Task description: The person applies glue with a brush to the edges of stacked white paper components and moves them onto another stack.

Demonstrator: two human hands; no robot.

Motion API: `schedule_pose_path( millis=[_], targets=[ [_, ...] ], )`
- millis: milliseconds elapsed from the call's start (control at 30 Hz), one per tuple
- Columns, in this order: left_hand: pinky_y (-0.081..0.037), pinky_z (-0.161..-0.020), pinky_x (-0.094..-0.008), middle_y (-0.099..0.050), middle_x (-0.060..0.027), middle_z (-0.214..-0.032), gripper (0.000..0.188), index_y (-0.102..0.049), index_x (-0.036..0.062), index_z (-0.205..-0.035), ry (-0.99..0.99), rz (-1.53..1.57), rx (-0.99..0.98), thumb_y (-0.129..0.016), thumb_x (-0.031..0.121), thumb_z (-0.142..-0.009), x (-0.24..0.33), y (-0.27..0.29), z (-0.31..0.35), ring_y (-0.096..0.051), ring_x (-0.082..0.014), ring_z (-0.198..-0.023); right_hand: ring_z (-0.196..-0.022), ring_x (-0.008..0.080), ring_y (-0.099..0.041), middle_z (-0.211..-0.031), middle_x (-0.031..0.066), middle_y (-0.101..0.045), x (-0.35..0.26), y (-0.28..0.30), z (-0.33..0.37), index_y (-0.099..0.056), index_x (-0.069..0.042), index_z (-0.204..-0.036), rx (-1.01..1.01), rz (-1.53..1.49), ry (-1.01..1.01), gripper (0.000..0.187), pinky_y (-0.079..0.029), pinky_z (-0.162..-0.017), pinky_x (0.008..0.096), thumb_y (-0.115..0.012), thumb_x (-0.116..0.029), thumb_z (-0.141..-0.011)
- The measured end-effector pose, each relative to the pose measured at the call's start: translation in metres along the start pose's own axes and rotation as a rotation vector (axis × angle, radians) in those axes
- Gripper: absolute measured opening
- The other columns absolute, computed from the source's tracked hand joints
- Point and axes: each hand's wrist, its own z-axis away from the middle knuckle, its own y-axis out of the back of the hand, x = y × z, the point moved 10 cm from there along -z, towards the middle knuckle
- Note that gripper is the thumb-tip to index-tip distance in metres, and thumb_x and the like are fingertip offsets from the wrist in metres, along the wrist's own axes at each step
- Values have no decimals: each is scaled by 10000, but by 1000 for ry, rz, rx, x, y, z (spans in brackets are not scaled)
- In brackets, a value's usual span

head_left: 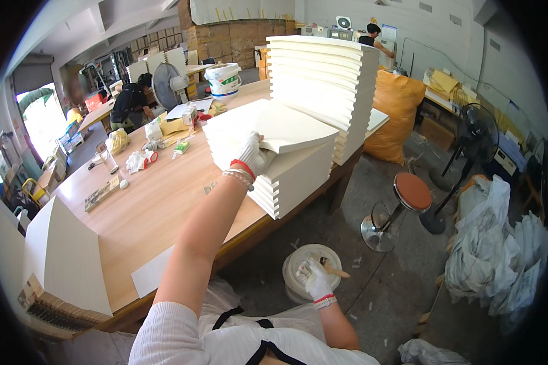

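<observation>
Head view: left hand (254,157) is at the near-left corner of the top block (301,126), which lies skewed on the short stack (307,176). Fingers curl against that corner; can't tell if they pinch or just rest. Likely there to steady the block or get under its edge.

Right hand (315,281) is low, over the bucket (291,285) on the floor, fingers part-bent by the brush (337,272). Can't tell if they hold it. Bucket probably sits by the person for short reach.

Edges: short stack stands right at the worktop (164,198) near edge; overhang unclear. Tall stack (316,79) limits the far side. Left arm has the span toward the near-left stack (67,255), with a white sheet (152,274) at the near edge. Right arm has floor between bucket and stool (413,191).
</observation>
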Motion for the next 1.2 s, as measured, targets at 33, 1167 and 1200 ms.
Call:
schedule_pose_path(
  millis=[33, 1167, 1200],
  targets=[
    [-562, -888, -421, -538, -156, -1071, 255, -441, -24, -1048, -95, -43, 56, -534, 190, -944, 10, 3, 0, -619, -313, -997, -840, 218, -627, -920, 69, -640, 2, -12, 4, -614, -93, -1036, -36, 47, 3, 146, -550, -750, 415, -637, -146, -901],
    [-498, -677, -291, -663, -78, -867, 299, -654, -27, -980, -416, -1026, 535, -721, 211, -813, 300, 476, 276, -629, -154, -752, -801, 59, -588, -930, 17, -684, 252, -367, -99, -659, 42, -1111, -775, 1388, -167, 359, -466, -709, 215, -666, -252, -905],
    [-496, -701, -297, -667, -85, -873, 311, -651, -29, -1008, -387, -1053, 575, -714, 207, -814, 300, 476, 277, -633, -167, -773, -801, 59, -586, -934, 17, -684, 252, -366, -103, -658, 41, -1114, -792, 1390, -130, 364, -465, -711, 215, -669, -256, -903]
  ],
)
